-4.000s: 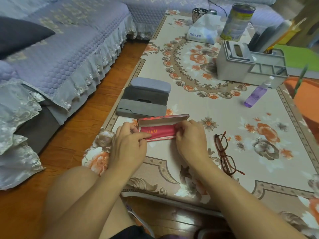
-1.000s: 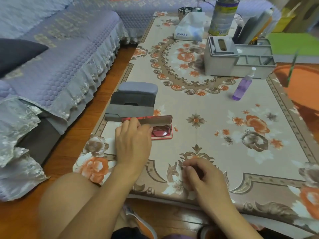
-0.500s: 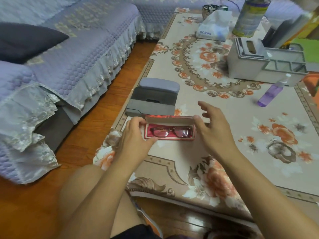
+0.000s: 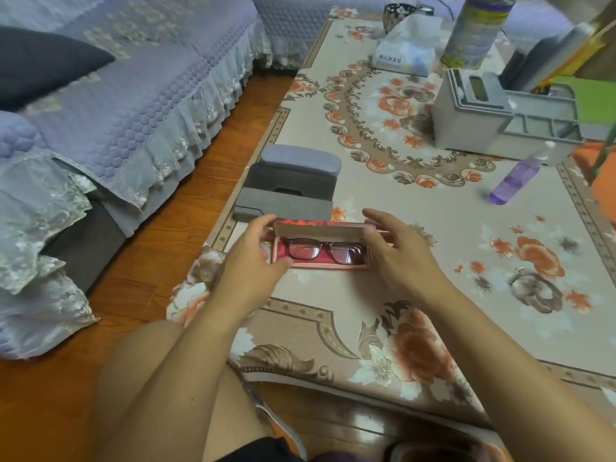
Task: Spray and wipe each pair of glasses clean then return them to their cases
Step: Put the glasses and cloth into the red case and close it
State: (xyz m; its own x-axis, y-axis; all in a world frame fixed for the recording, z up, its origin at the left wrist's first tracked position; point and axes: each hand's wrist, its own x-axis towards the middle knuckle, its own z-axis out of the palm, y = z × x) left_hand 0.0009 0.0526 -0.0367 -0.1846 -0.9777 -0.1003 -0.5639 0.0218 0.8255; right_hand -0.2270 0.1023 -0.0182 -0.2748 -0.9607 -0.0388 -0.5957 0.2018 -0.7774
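Head view: lying folded inside a flat rectangular red case (image 4: 320, 265), lenses up, a pair of dark-framed glasses (image 4: 326, 251) with squarish lenses. Sitting near the left front corner of a low table (image 4: 433, 295) draped in a beige woven cloth patterned with orange roses and brown scrollwork. Standing half raised over the glasses, the case's stiff tan-lined lid. Pinching the lid's left end between thumb and fingertips, the left hand (image 4: 256, 258), thumb stretching along the case's near edge. Holding the lid's right end with thumb and curled fingers, the right hand (image 4: 398, 251). Stacking just behind the red case, touching one another, a matte gray felt case (image 4: 283, 205), a darker gray case (image 4: 290, 183) and a rounded blue-gray hard-shell case (image 4: 301, 160). Standing well apart to the right, tilting, a translucent purple spray bottle (image 4: 515, 180) with a clear cap. Sitting farther back, a boxy gray plastic organizer (image 4: 483, 118), a soft white tissue pack (image 4: 405, 50) and a cylindrical tin (image 4: 476, 31). Running along the left over glossy wooden floor, a quilted lavender sofa cover (image 4: 133, 95) with lace frill
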